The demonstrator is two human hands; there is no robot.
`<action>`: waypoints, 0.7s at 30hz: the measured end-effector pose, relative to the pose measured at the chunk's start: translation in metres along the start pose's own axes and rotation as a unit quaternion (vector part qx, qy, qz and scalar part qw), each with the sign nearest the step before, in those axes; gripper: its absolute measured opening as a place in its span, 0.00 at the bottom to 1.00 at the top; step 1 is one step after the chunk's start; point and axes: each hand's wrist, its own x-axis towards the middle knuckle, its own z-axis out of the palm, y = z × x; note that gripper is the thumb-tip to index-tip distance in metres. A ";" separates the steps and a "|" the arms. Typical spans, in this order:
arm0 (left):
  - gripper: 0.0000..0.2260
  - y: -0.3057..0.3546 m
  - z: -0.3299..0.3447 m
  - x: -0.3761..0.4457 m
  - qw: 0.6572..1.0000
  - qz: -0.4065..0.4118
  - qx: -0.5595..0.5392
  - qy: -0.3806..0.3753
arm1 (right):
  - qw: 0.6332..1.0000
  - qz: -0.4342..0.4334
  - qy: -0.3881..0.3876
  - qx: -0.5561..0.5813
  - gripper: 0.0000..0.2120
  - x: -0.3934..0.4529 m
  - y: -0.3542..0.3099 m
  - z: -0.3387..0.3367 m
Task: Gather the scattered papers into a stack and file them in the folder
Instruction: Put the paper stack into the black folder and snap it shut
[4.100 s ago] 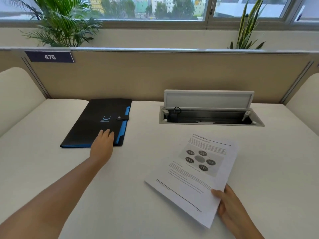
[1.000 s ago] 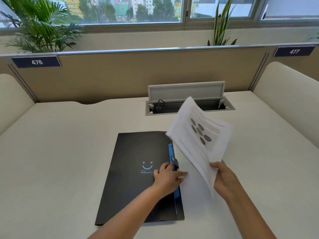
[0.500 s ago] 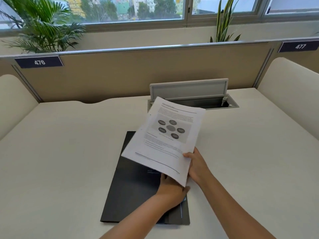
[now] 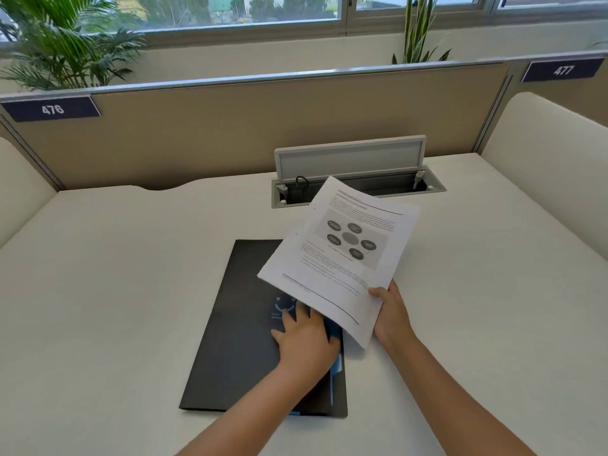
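Observation:
A black folder with a blue edge and a blue smile logo lies closed on the white desk in front of me. My left hand rests on its cover near the right edge, fingers spread; its fingertips are partly hidden under the papers. My right hand grips the lower right corner of a stack of printed papers, held tilted in the air above the folder's upper right part. The top sheet shows text and a diagram of dark ovals.
An open cable tray with a raised grey lid is set into the desk behind the papers. A beige partition with number plates 476 and 477 closes the back. Padded side panels flank the white desk.
The paper stack has shifted right and a little up in my right hand, uncovering the folder's logo and my left hand, which stays on the cover.

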 end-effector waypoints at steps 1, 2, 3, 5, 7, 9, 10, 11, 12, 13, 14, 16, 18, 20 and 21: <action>0.29 0.000 -0.004 0.003 1.000 -0.004 -0.008 0.007 | 1.000 -0.003 0.006 0.012 0.20 -0.001 0.000 0.000; 0.29 0.000 -0.007 0.005 1.000 -0.008 -0.012 0.011 | 1.000 -0.004 0.013 0.013 0.20 -0.001 0.000 0.000; 0.28 0.000 -0.010 0.007 1.000 -0.014 -0.019 0.013 | 1.000 -0.008 0.022 0.009 0.20 -0.002 0.000 0.002; 0.27 -0.001 -0.013 0.012 0.999 -0.020 -0.027 0.013 | 0.999 -0.018 0.050 -0.002 0.21 -0.006 0.003 0.006; 0.23 -0.002 -0.013 0.012 1.000 -0.013 -0.006 0.009 | 0.995 -0.032 0.089 -0.014 0.21 -0.014 0.007 0.007; 0.16 -0.003 -0.016 0.011 0.999 0.003 0.049 0.007 | 0.992 -0.048 0.119 -0.022 0.21 -0.025 0.013 0.005; 0.14 -0.003 -0.018 0.010 0.996 0.020 0.085 0.005 | 0.990 -0.052 0.128 -0.027 0.22 -0.030 0.015 0.003; 0.12 -0.004 -0.021 0.010 0.993 0.037 0.116 0.004 | 0.989 -0.055 0.135 -0.033 0.23 -0.035 0.018 0.002; 0.11 -0.005 -0.026 0.010 0.991 0.045 0.126 0.007 | 0.988 -0.056 0.140 -0.039 0.24 -0.040 0.020 0.000; 0.10 -0.006 -0.031 0.010 0.992 0.045 0.119 0.019 | 0.987 -0.058 0.142 -0.044 0.24 -0.044 0.021 -0.002; 0.10 -0.008 -0.039 0.010 0.992 0.040 0.118 0.033 | 0.987 -0.060 0.140 -0.049 0.25 -0.048 0.021 -0.003; 0.08 -0.013 -0.056 0.007 0.988 0.032 0.131 0.079 | 0.985 -0.064 0.145 -0.061 0.25 -0.053 0.021 -0.004; 0.08 -0.020 -0.071 0.002 0.983 0.020 0.129 0.126 | 0.983 -0.069 0.152 -0.077 0.24 -0.056 0.019 -0.005; 0.12 -0.026 -0.083 -0.003 0.977 0.006 0.138 0.164 | 0.982 -0.076 0.140 -0.105 0.25 -0.058 0.018 -0.003; 0.14 -0.029 -0.086 -0.004 0.972 0.001 0.155 0.174 | 0.980 -0.080 0.134 -0.121 0.25 -0.059 0.018 -0.001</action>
